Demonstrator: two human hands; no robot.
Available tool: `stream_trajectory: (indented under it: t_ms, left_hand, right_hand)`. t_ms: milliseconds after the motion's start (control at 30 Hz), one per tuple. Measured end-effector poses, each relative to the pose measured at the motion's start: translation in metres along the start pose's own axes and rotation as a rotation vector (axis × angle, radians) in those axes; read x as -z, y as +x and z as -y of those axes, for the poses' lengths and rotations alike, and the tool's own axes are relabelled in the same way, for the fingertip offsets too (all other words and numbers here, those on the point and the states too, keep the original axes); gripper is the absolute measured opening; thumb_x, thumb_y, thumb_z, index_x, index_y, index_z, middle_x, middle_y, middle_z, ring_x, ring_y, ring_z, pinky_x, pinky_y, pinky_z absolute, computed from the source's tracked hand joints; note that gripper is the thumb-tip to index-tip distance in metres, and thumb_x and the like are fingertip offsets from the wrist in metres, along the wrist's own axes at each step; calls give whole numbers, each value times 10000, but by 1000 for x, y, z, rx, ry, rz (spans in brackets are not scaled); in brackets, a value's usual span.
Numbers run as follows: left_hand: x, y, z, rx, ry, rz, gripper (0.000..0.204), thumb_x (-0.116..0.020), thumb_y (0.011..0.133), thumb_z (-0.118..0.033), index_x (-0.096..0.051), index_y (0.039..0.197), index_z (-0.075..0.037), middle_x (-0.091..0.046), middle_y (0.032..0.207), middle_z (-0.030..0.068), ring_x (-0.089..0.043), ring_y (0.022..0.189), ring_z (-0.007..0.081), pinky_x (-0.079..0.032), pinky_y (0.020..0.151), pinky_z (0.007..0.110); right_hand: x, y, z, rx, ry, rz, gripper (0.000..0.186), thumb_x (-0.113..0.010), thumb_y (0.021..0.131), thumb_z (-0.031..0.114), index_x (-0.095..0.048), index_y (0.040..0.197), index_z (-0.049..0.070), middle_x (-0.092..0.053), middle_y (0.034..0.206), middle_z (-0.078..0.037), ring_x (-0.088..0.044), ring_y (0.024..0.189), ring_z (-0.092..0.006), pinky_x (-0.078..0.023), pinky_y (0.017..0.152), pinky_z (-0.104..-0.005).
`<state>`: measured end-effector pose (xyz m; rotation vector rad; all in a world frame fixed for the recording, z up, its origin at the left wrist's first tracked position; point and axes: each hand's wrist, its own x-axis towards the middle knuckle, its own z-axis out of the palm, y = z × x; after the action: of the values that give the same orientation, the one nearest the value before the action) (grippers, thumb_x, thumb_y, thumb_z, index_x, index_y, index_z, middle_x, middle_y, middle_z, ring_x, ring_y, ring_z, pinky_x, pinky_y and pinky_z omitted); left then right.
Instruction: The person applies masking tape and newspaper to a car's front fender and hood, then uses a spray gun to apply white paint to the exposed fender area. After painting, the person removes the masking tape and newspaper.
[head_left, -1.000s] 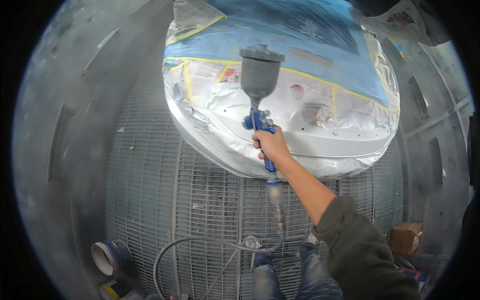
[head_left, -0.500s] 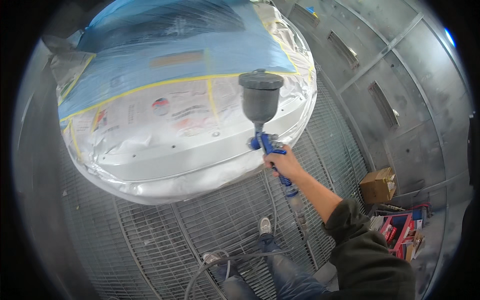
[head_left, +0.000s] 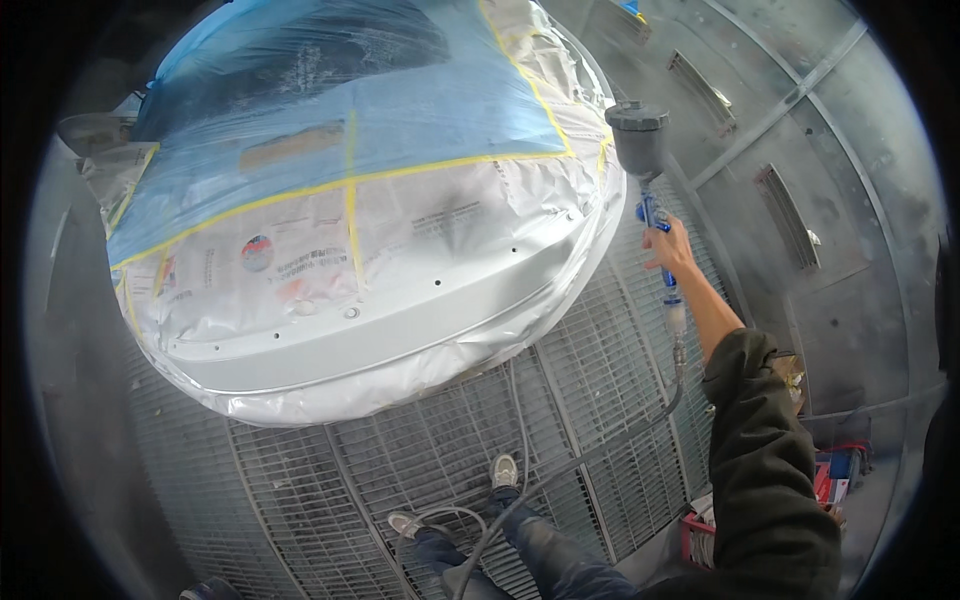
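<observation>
My right hand (head_left: 672,247), wrapped round the spray gun (head_left: 652,212), has carried it to the right edge of the masked vehicle (head_left: 310,218), so it no longer overlaps the silver panel (head_left: 405,318); my left hand is unseen.

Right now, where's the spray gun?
In the head view, the spray gun is right of centre in the upper half, held cup-up in the right hand, by the right edge of the masked vehicle.

The right hand (head_left: 672,247) grips a blue spray gun (head_left: 651,210) near a masked vehicle (head_left: 400,312) above grated flooring (head_left: 300,490).
</observation>
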<state>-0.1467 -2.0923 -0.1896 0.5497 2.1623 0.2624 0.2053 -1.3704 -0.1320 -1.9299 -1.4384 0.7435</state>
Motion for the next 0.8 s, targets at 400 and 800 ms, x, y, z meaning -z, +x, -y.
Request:
stream_trajectory:
  t_ms: [400,800]
  left_hand:
    - [59,6,163,38,-309,-571,231,-529,850,-74,-648,966,86,-639,720,147,-529,630,232,-458,602,388]
    - [126,-33,210,445,-393,-986,389,-555,970,-305,-660,976,69,-633,773,175,-568,734,302,-457,709,439]
  right_hand:
    - [-145,-134,201,-127,297,603,361,-555,938,292,-603,1193,41,-702,1016,-92,-696,870,-169,-532,518,-317]
    - [-505,-292,401,-180,594,1059,303,-549,903,210,-625,1046,-47,-720,911,-169,-725,722,-240,-601,547,-321]
